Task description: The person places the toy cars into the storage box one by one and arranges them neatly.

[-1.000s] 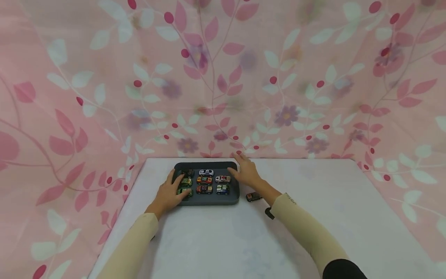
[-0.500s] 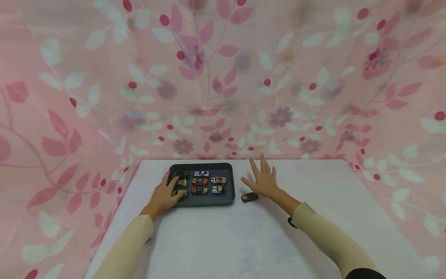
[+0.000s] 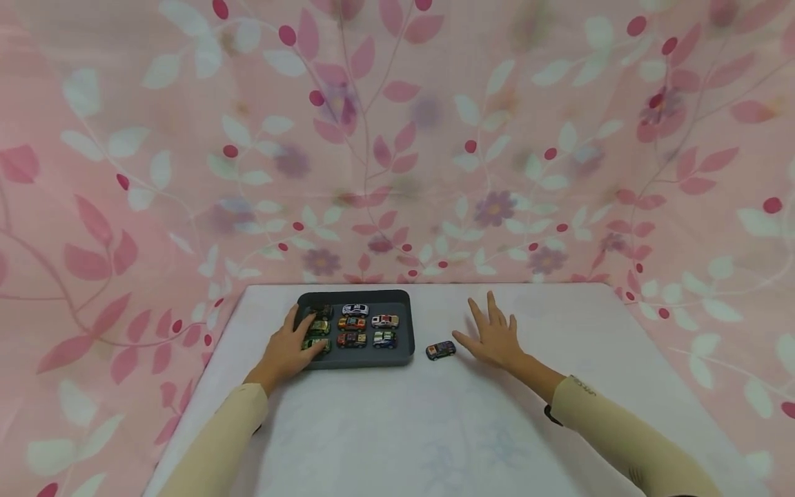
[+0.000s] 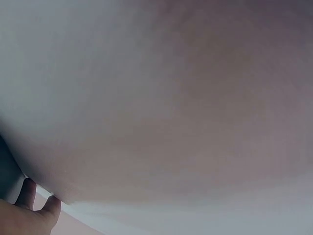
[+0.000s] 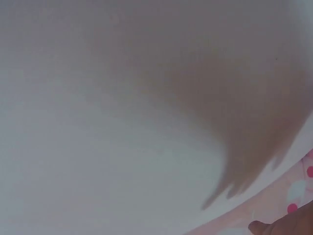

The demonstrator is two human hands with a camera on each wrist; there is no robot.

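Observation:
In the head view a dark grey tray (image 3: 400,360) holds several small toy cars, among them a white one (image 3: 355,310), an orange one (image 3: 351,324) and a blue-and-green one (image 3: 385,339). My left hand (image 3: 284,351) rests at the tray's left rim, its thumb and a finger reaching over the green cars there and partly hiding them. Spread fingers mark my right hand (image 3: 497,342), which holds nothing over the table. One dark toy car (image 3: 441,350) lies outside the tray, between its right side and my right hand.
A white cloth covers the table (image 3: 397,428). Pink leaf-patterned fabric (image 3: 397,138) hangs behind it and at both sides. In the right wrist view, the hand's shadow (image 5: 249,147) falls on the white surface.
My right hand has left the tray's right side and moved right, past the loose dark car, which now shows in full. The left hand stays at the tray. The head view has shifted slightly.

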